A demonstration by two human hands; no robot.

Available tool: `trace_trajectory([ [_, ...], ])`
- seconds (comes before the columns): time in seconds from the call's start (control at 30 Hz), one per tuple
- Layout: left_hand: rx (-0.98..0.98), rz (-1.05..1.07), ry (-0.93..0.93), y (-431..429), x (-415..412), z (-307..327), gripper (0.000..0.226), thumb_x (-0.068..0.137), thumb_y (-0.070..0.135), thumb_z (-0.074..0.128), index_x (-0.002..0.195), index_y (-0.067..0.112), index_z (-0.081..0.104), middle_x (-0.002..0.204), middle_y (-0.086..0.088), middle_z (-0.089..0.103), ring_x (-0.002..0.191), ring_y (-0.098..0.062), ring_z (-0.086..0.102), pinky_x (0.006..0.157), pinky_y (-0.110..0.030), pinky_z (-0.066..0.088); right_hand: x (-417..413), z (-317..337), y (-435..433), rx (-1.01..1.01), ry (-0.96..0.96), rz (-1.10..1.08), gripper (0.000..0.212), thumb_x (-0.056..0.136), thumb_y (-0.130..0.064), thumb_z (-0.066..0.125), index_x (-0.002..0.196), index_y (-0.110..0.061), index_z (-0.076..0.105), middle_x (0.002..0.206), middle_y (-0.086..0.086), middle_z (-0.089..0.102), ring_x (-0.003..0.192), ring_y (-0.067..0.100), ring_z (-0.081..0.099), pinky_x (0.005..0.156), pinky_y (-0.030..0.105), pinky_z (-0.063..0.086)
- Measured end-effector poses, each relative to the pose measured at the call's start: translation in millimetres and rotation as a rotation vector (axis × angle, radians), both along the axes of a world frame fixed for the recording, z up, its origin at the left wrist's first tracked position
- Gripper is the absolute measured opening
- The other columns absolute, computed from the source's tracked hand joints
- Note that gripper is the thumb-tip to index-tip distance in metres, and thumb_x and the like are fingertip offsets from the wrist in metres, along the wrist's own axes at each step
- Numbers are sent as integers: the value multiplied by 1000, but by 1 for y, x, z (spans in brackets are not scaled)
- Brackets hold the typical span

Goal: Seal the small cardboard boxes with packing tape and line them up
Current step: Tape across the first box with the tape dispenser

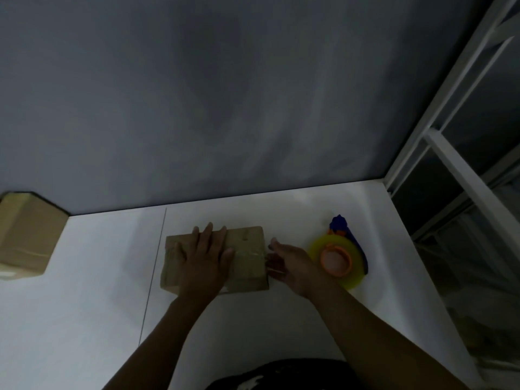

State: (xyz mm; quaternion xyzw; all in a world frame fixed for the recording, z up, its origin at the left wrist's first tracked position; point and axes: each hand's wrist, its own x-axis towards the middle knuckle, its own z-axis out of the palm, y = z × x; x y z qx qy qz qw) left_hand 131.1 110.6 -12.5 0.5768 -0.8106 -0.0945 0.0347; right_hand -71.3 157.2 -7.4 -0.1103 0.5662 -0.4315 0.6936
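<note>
- Dim room, grey wall behind; white table (98, 291) w/ white window frame (439, 153) at 3 o'clock.
- Small brown cardboard box (247, 260) sits mid-table; left hand (204, 258) lies flat on its lid, fingers spread, pinning it, no grasp.
- Right hand (292, 263) at box's 3 o'clock edge, fingers loosely open on the clear tape strip (250, 253); looks like smoothing the end down.
- Yellow tape dispenser w/ blue handle (342, 254) lies just beside, unheld.
- Step: sealing, prob. nearly done. Next: press tape firm, then slide box toward second brown cardboard box (25, 235) at 9 o'clock.

Dim, grainy view with soft focus, murky shadows and wide-angle bending at edges.
</note>
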Motion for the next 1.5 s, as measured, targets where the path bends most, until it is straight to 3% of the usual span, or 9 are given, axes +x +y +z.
trace_trajectory([
  [0.2, -1, -54, -100, -1, 8, 4, 64, 94, 60, 14, 141, 25, 39, 142, -9, 45, 131, -36, 38, 92, -59, 38, -1, -8, -2, -23, 41, -169, 7, 90, -7, 60, 84, -4, 63, 70, 11, 60, 62, 22, 56, 59, 33, 49],
  [0.3, -6, -153, -142, -6, 16, 7, 64, 87, 60, 42, 140, 25, 38, 139, -8, 45, 125, -37, 45, 86, -60, 43, 8, -17, -8, -17, 185, -169, 6, 89, -5, 62, 87, 1, 64, 70, 13, 59, 58, 23, 54, 53, 33, 48],
  [0.5, 38, -122, -224, -12, 17, -5, 64, 92, 62, 18, 148, 31, 26, 152, -6, 28, 138, -37, 25, 95, -75, 22, 25, -43, -14, -67, 502, -45, 30, 84, -21, 68, 105, -11, 49, 98, 18, 55, 77, 30, 56, 63, 43, 50],
  [0.63, 37, -106, -160, -9, 17, -2, 63, 91, 65, 14, 148, 37, 20, 154, -5, 26, 140, -40, 21, 96, -74, 23, 20, -36, -2, -148, 1010, -38, 51, 85, -9, 65, 132, -8, 45, 127, 11, 51, 110, 28, 55, 87, 35, 49],
  [0.9, 51, -50, -91, -16, 17, -10, 64, 96, 57, 12, 143, 20, 33, 147, -15, 39, 135, -39, 34, 96, -68, 33, 59, -16, 27, -422, 812, 250, 71, 95, -42, 42, 151, -19, 4, 128, -10, 39, 117, 12, 51, 79, 4, 41],
  [1.03, 34, -186, -102, -23, 42, -3, 60, 97, 56, 11, 144, 26, 33, 151, -10, 33, 137, -35, 33, 100, -64, 36, 45, -19, 31, -428, 785, 284, 55, 93, -49, 34, 144, -30, 30, 125, -9, 52, 112, 7, 52, 71, -6, 35],
  [1.13, 38, -96, -6, -19, 79, -8, 61, 90, 67, 10, 146, 45, 18, 159, 3, 10, 145, -28, 13, 109, -62, 18, 39, -21, 27, -400, 864, 331, 43, 98, -46, 31, 134, -30, 47, 127, -5, 57, 115, 13, 54, 70, -5, 34],
  [1.33, 125, -24, 407, 0, 97, -9, 70, 80, 81, 13, 142, 49, 21, 156, 12, 8, 133, -11, 28, 98, -34, 43, 40, -8, -9, -196, 1251, 210, 57, 92, -56, 32, 120, -13, 57, 115, 12, 60, 98, 30, 59, 80, 37, 50],
  [1.5, -21, 166, 297, 14, 66, -20, 71, 89, 72, 7, 142, 30, 28, 142, -13, 38, 98, -23, 56, 74, -35, 53, 66, 10, 0, -533, 1037, 179, 50, 84, -40, 66, 125, -19, 47, 116, -1, 47, 103, 15, 54, 79, 14, 46],
])
